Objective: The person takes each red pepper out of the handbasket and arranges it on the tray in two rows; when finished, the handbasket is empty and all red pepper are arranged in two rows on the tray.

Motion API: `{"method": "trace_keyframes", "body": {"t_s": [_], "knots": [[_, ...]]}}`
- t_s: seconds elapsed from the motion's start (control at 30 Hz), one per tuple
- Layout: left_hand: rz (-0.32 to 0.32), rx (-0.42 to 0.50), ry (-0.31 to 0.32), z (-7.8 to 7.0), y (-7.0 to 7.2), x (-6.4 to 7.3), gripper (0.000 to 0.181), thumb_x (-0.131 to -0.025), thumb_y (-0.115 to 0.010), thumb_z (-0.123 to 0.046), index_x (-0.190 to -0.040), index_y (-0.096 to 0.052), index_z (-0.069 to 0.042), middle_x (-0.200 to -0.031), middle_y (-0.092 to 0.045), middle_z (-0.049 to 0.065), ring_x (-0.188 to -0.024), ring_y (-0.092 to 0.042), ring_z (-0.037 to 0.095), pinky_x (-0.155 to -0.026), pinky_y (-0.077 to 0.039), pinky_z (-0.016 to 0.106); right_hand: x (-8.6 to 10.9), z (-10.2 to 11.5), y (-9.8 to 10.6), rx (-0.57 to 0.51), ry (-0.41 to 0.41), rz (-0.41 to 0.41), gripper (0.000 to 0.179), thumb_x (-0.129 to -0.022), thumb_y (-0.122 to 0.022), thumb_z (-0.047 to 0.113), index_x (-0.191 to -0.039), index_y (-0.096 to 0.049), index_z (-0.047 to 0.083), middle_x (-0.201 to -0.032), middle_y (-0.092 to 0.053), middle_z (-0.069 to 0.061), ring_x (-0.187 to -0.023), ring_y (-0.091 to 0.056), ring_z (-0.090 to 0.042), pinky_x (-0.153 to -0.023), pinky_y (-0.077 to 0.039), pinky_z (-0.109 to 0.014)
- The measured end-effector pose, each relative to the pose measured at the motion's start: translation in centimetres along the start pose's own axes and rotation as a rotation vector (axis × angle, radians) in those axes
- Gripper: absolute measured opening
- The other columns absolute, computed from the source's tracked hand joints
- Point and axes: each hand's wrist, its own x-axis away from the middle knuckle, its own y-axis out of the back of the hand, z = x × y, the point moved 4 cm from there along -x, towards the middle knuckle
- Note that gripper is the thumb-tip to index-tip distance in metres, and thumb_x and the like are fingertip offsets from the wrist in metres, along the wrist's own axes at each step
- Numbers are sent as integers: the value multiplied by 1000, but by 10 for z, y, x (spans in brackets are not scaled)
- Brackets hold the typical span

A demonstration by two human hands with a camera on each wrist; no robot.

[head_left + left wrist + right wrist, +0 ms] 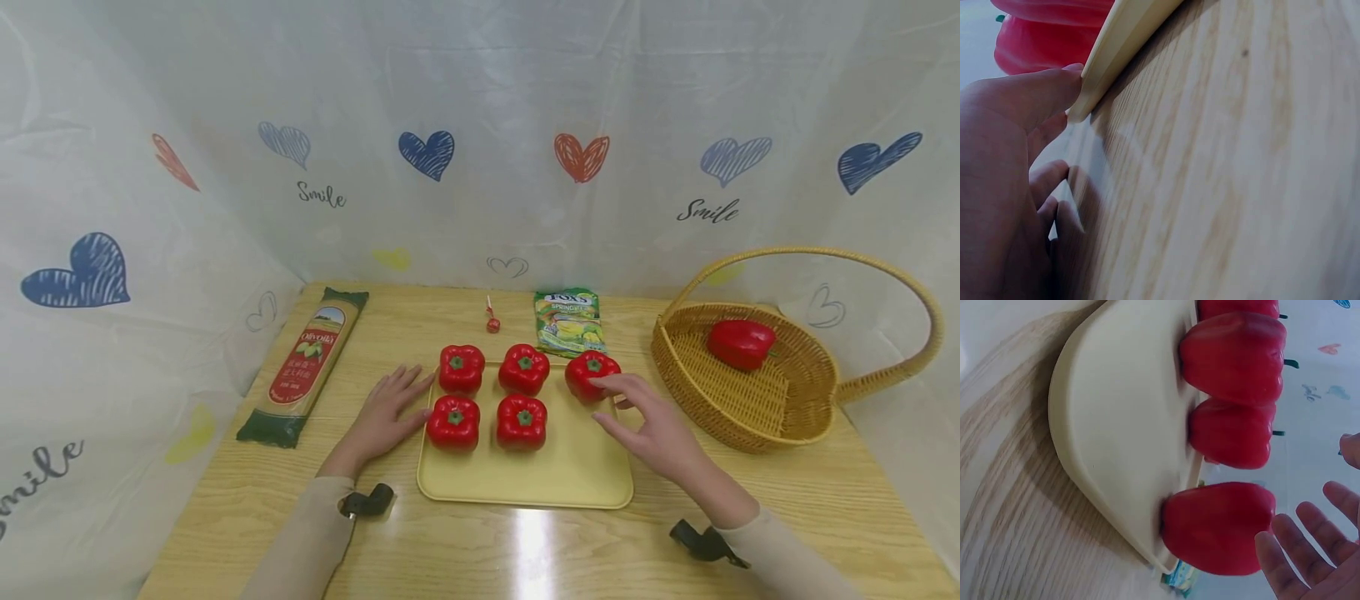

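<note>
Several red bell peppers with green stems stand on a pale yellow tray (577, 483), three along the back and two in front on the left and middle. My left hand (386, 417) lies at the tray's left edge; in the left wrist view its thumb touches the rim. Beside the back-right bell pepper (588, 372) is my right hand (652, 421), its fingers spread and holding nothing. The right wrist view has those fingertips close to that pepper (1219, 528); I cannot tell if they touch it.
A wicker basket (678, 367) with a tall handle stands at the right, another red bell pepper (741, 343) inside. Behind the tray lie a lollipop (492, 323) and a green candy bag (568, 322). A long pasta packet (306, 367) lies at the left.
</note>
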Motion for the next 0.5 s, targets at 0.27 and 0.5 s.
{"method": "trace_keyframes", "body": {"t_s": [0.27,0.5], "knots": [[-3,-6,0,1,0,0,60,-100,-61,-43,-155,-47,-22,-164,-33,12,-154,-17,38,-124,-8,58,2,-5,14,53,4,-50,43,-88,-80,8,-129,-67,11,-121,-68,-5,-103,-65,-25,-79,-62,-38],[-12,-5,-10,0,0,0,59,-100,-61,-42,-154,-48,-21,-163,-34,14,-154,-18,39,-124,-9,59,4,-12,31,121,-43,-55,42,-91,-77,14,-131,-66,9,-121,-67,-6,-104,-65,-22,-81,-60,-38]]}}
